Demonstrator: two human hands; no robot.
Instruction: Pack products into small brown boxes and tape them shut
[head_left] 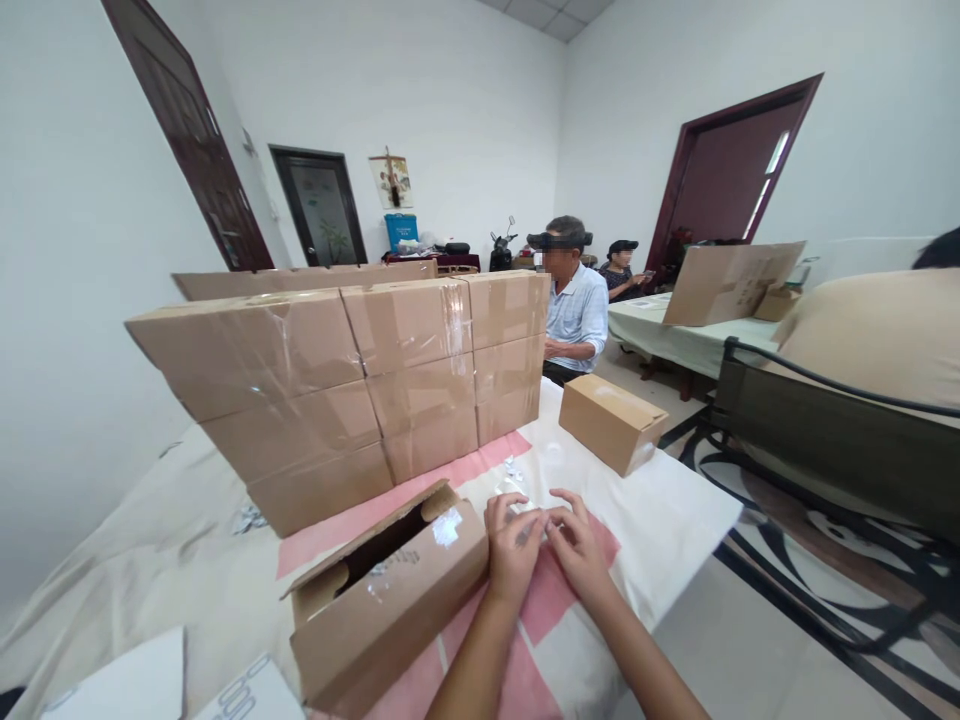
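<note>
My left hand [512, 541] and my right hand [574, 541] meet over the table, fingers pinched together on a small clear plastic item [529, 511] that I cannot make out well. An open cardboard box [390, 600] lies on its side just left of my left hand, its flap end facing the stack. Behind it stands a stack of taped cardboard boxes [352, 380], three high. One single closed box [611, 422] sits at the table's right edge.
The table is covered with a white and pink cloth [675, 510]. White papers [150, 685] lie at the near left. A seated person [576, 305] works behind the stack, another farther back. A chair [825, 430] with someone in it is at right.
</note>
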